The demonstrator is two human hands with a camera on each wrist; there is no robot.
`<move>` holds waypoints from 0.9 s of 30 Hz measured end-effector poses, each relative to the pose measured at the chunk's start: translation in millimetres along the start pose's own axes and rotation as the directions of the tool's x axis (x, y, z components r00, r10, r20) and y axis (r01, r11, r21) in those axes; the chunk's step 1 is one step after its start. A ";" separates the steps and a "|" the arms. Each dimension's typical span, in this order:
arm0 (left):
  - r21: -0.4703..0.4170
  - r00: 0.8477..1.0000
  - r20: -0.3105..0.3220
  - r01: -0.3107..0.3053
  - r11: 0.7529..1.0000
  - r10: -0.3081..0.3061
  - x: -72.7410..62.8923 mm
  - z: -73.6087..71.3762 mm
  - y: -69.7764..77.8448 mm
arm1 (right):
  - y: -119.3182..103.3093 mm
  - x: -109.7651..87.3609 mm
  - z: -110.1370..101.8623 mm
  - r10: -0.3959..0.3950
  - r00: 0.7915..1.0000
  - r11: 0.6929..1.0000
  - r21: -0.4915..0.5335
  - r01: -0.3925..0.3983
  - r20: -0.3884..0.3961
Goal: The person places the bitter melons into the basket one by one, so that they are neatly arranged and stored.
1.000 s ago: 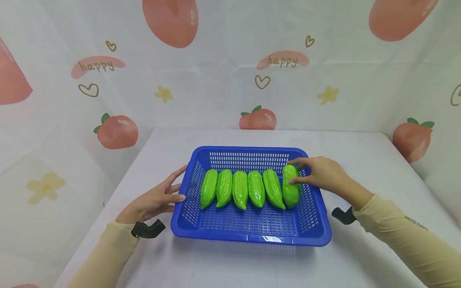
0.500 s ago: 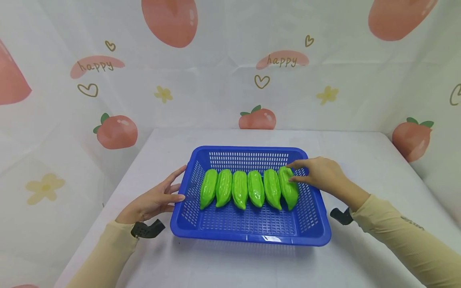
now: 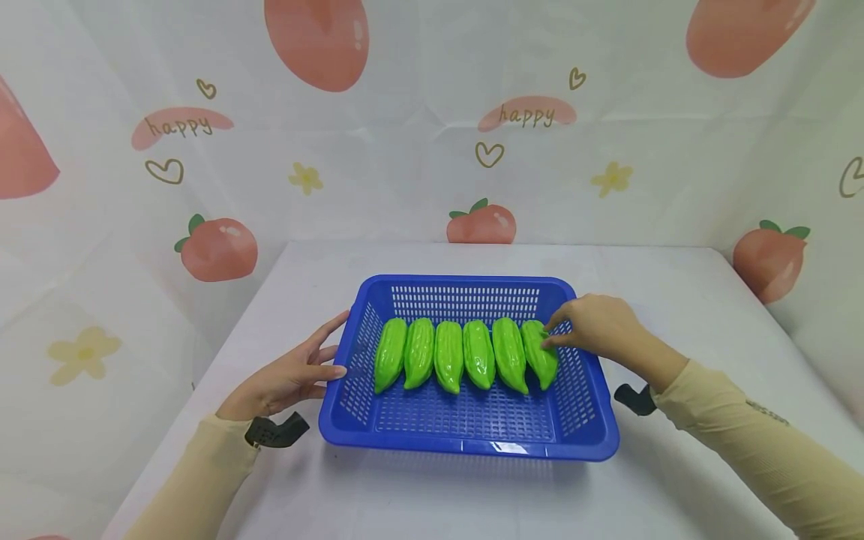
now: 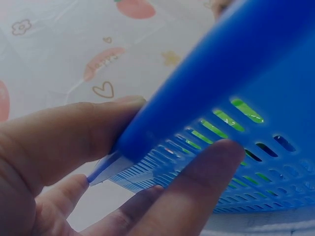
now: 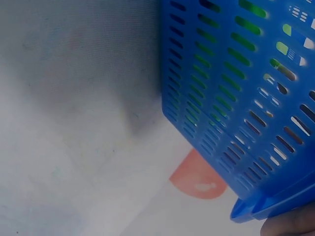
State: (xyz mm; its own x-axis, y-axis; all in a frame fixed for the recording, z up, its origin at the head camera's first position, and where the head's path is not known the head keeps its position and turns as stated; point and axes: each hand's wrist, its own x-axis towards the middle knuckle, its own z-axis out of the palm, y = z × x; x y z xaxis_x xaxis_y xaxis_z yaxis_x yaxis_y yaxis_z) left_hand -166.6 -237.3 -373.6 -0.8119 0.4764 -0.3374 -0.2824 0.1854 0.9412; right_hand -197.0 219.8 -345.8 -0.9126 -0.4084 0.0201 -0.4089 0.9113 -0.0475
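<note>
Several bright green bitter melons lie side by side in a row inside a blue plastic basket. On the basket's left side, my left hand grips the rim. In the left wrist view its thumb lies over the rim while fingers reach under it along the slotted outer wall. My right hand reaches over the right rim, with thumb and a finger pinching the upper part of the rightmost bitter melon. The right wrist view mostly shows the basket's outer wall; the fingertips there are hidden.
The basket stands on a white-covered table. Behind it hangs a white cloth backdrop printed with peaches, hearts and flowers. A black wrist mount sits on the left wrist, another mount on the right.
The rightmost bitter melon has turned and settled leftward beside its neighbour, its top end slightly nearer me. My right fingertips have moved slightly down with it. My left hand stays on the rim.
</note>
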 end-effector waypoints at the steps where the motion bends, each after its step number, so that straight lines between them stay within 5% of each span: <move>1: 0.000 1.000 -0.001 0.000 1.000 0.000 0.0 0.1 0.1 | -0.3 0.3 -0.5 0.001 1.000 1.000 -0.002 -0.001 0.007; 14: 0.000 1.000 -0.002 -0.003 1.000 0.003 -0.7 0.0 0.7 | -0.4 1.8 -1.3 0.010 1.000 1.000 0.000 -0.010 0.019; 27: 0.014 1.000 0.011 -0.010 1.000 0.010 -1.2 0.0 0.2 | 9.8 -3.1 -0.7 0.027 1.000 0.975 0.220 -0.024 -0.010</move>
State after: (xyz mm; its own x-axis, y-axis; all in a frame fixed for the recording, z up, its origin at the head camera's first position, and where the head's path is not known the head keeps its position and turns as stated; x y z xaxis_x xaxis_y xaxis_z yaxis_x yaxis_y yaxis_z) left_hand -165.6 -237.8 -373.0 -0.8088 0.4879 -0.3282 -0.2669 0.1927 0.9443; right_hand -198.1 230.0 -345.6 -0.9232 -0.3832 0.0288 -0.3766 0.8872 -0.2666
